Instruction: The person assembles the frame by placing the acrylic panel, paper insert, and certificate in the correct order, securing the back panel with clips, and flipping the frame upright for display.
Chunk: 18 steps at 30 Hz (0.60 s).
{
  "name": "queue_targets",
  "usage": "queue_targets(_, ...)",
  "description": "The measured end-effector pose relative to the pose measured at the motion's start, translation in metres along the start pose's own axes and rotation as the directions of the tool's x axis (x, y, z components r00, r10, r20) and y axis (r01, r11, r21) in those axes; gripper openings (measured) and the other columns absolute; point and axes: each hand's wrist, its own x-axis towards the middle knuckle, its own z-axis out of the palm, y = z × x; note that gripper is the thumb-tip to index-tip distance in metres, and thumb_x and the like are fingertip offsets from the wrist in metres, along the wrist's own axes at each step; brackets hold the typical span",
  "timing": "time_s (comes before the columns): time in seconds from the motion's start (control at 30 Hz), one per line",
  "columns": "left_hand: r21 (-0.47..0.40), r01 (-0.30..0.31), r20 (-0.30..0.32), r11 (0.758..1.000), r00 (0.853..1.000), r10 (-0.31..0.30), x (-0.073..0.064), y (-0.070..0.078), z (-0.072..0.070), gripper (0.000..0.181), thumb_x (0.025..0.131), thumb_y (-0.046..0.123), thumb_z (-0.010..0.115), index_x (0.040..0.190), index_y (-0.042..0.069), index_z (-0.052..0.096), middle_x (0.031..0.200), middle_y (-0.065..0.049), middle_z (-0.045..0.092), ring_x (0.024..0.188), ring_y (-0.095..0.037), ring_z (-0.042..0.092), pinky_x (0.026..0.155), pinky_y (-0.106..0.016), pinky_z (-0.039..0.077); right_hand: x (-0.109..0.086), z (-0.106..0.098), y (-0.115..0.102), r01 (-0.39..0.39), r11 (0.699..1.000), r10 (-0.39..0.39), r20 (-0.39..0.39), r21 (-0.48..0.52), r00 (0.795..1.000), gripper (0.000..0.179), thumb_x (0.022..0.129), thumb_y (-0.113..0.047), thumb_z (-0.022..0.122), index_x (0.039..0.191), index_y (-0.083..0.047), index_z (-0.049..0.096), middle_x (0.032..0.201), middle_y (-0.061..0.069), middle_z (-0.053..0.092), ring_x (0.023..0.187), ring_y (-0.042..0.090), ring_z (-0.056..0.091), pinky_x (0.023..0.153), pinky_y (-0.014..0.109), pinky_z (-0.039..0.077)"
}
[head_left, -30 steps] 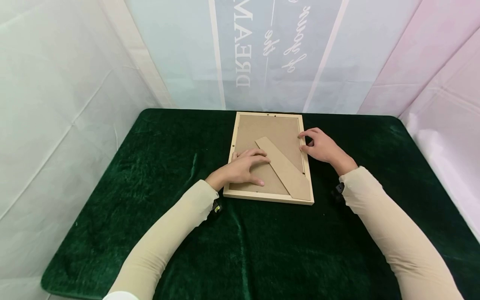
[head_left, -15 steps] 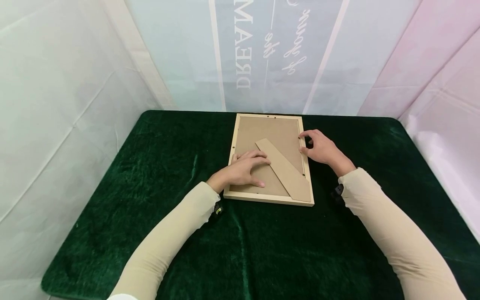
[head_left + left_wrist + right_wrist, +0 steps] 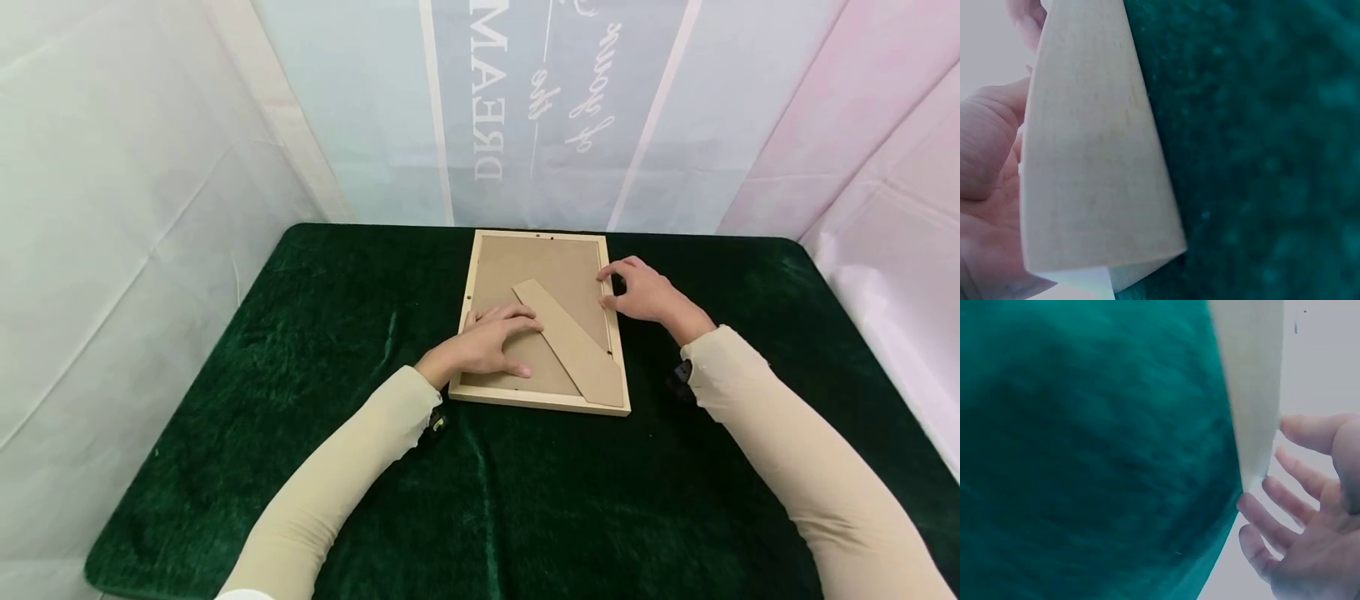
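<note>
A light wooden picture frame [image 3: 545,406] lies back side up on the green cloth, showing a brown backing board [image 3: 498,262]. A slanted stand leg [image 3: 562,337] of the same brown board crosses its lower right part. My left hand [image 3: 491,342] rests on the backing board, fingers spread and fingertips at the stand leg. My right hand [image 3: 645,292] is at the right rail; its index fingertip and thumb touch the rail's inner side, a gap between them. In the right wrist view, loosely bent fingers [image 3: 1269,522] sit beside the rail. Small dark tabs show along the rails.
Dark green velvet cloth [image 3: 337,283] covers the table. White and pale printed curtains [image 3: 375,108] stand behind and along both sides. The far end of the picture frame is close to the table's back edge.
The head view has shifted slightly. My right hand has turned a little at the right rail, its index fingertip now covering a dark tab. My left hand stays on the backing board.
</note>
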Motion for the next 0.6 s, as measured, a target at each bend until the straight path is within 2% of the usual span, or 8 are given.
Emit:
queue_targets(0.13, 0.003, -0.001, -0.001, 1.0, 1.0, 0.001, -0.001, 0.0, 0.002, 0.07, 0.083, 0.047, 0.078, 0.145, 0.031, 0.049, 0.157, 0.006, 0.034, 0.15, -0.019, 0.026, 0.113, -0.062, 0.019, 0.015, -0.007, 0.003, 0.028, 0.999, -0.027, 0.033, -0.032, 0.999, 0.044, 0.093, -0.025, 0.066, 0.133, -0.009, 0.056, 0.154, 0.029, 0.027, 0.138, 0.053, 0.027, 0.107, 0.071, 0.025)
queue_targets(0.23, 0.007, -0.006, 0.001, 1.0, 1.0, 0.006, -0.001, 0.0, 0.003, 0.07, 0.083, 0.048, 0.077, 0.145, 0.031, 0.049, 0.157, 0.005, 0.035, 0.149, -0.019, 0.026, 0.112, -0.061, 0.019, 0.026, -0.009, 0.007, 0.03, 0.999, -0.031, 0.041, 0.01, 0.999, 0.044, 0.094, -0.026, 0.067, 0.134, -0.009, 0.056, 0.155, 0.028, 0.026, 0.14, 0.052, 0.024, 0.109, 0.071, 0.024)
queue_targets(0.37, 0.012, -0.012, 0.004, 1.0, 1.0, 0.011, 0.0, 0.001, 0.003, 0.071, 0.083, 0.048, 0.077, 0.145, 0.031, 0.049, 0.157, 0.005, 0.035, 0.149, -0.019, 0.027, 0.112, -0.06, 0.02, 0.04, -0.007, 0.009, 0.048, 0.996, -0.049, 0.007, 0.069, 0.999, 0.046, 0.095, -0.026, 0.068, 0.135, -0.008, 0.056, 0.149, 0.025, 0.037, 0.138, 0.047, 0.031, 0.109, 0.065, 0.03)
queue_targets(0.5, 0.014, -0.009, 0.0, 1.0, 1.0, 0.009, 0.001, 0.001, 0.002, 0.071, 0.083, 0.048, 0.077, 0.145, 0.031, 0.049, 0.157, 0.005, 0.035, 0.149, -0.019, 0.027, 0.113, -0.059, 0.019, 0.054, -0.005, 0.005, 0.063, 0.998, -0.062, -0.054, 0.027, 0.997, 0.046, 0.092, -0.029, 0.071, 0.133, -0.012, 0.059, 0.139, 0.02, 0.049, 0.131, 0.043, 0.041, 0.105, 0.063, 0.029)
queue_targets(0.6, 0.016, -0.002, -0.001, 1.0, 1.0, 0.002, 0.001, 0.0, 0.002, 0.07, 0.083, 0.048, 0.077, 0.145, 0.031, 0.049, 0.156, 0.005, 0.035, 0.149, -0.019, 0.028, 0.113, -0.059, 0.019, 0.065, -0.003, -0.002, 0.069, 0.997, -0.068, -0.064, 0.017, 0.996, 0.047, 0.092, -0.031, 0.071, 0.134, -0.013, 0.059, 0.14, 0.019, 0.05, 0.129, 0.041, 0.044, 0.106, 0.063, 0.027)
